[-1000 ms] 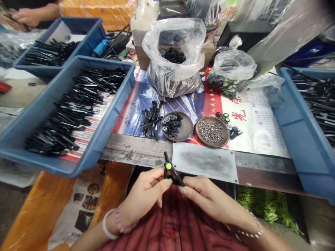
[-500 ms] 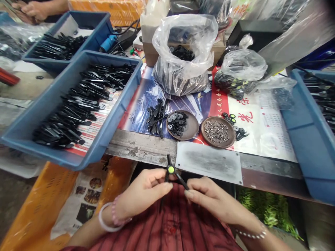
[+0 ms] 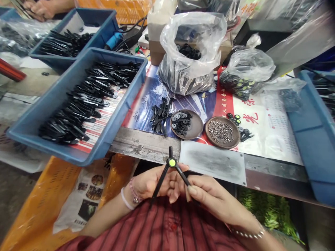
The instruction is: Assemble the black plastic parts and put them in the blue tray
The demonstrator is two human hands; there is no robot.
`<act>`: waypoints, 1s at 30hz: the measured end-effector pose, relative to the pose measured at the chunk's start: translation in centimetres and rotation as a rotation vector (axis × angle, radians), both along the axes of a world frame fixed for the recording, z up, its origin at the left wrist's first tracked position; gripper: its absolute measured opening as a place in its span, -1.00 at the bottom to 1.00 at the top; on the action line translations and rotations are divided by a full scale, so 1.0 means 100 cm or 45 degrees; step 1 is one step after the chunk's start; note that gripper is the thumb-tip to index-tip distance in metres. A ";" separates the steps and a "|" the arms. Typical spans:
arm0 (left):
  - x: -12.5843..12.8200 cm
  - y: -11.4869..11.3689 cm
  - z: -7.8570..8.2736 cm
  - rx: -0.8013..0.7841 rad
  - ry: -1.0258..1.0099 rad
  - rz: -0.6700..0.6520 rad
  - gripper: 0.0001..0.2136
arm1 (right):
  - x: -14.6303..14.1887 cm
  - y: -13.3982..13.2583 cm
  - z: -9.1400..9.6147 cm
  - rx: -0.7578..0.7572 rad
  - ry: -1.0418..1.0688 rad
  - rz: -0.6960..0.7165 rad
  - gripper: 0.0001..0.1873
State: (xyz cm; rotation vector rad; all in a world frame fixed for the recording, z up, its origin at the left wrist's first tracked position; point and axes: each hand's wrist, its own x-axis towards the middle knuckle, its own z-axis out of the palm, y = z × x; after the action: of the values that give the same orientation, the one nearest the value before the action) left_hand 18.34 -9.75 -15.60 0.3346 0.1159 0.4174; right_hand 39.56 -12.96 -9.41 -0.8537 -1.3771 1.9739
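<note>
A black two-legged piece that looks like a drawing compass (image 3: 160, 180) is held in front of my body. It has a short stem on top, a round yellow-green cap at the joint and its legs spread apart. My right hand (image 3: 216, 197) pinches the right leg between thumb and fingers. Behind the legs, my left hand (image 3: 154, 179) is turned palm up with its fingers loosely apart, not gripping. Beyond the hands, a dish (image 3: 195, 127) holds black round discs, and a brown dish (image 3: 237, 137) holds small metal pins.
Blue bins (image 3: 24, 122) of black parts stand at left, with another blue bin (image 3: 311, 139) at right. Clear bags (image 3: 188, 78) of parts stand behind the dishes. A metal plate (image 3: 213, 162) lies along the table edge. Another person's hands (image 3: 43, 9) show at upper left.
My left hand has let go of the left leg and turned palm up behind the compass. The legs now show more fully, spread apart. My right hand keeps its pinch.
</note>
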 end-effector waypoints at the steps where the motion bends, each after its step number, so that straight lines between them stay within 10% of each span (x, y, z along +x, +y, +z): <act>1: -0.001 0.001 0.001 0.001 0.018 0.018 -0.17 | 0.000 0.000 0.000 0.013 -0.001 -0.009 -0.62; 13: -0.003 0.000 0.029 0.264 0.354 0.224 -0.60 | -0.016 -0.006 -0.009 0.299 -0.072 0.056 -0.46; 19: -0.014 0.002 0.020 0.168 0.220 0.166 -0.13 | -0.013 -0.003 -0.011 0.220 -0.116 0.046 -0.61; 30: -0.016 -0.001 0.034 0.180 0.326 0.132 -0.41 | -0.013 -0.011 -0.017 0.219 -0.115 -0.051 -0.56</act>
State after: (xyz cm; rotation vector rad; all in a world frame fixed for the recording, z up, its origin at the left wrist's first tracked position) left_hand 16.71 -9.81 -12.25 0.5226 0.3559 0.4856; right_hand 38.25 -14.09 -11.09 -0.8918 -1.5437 1.7766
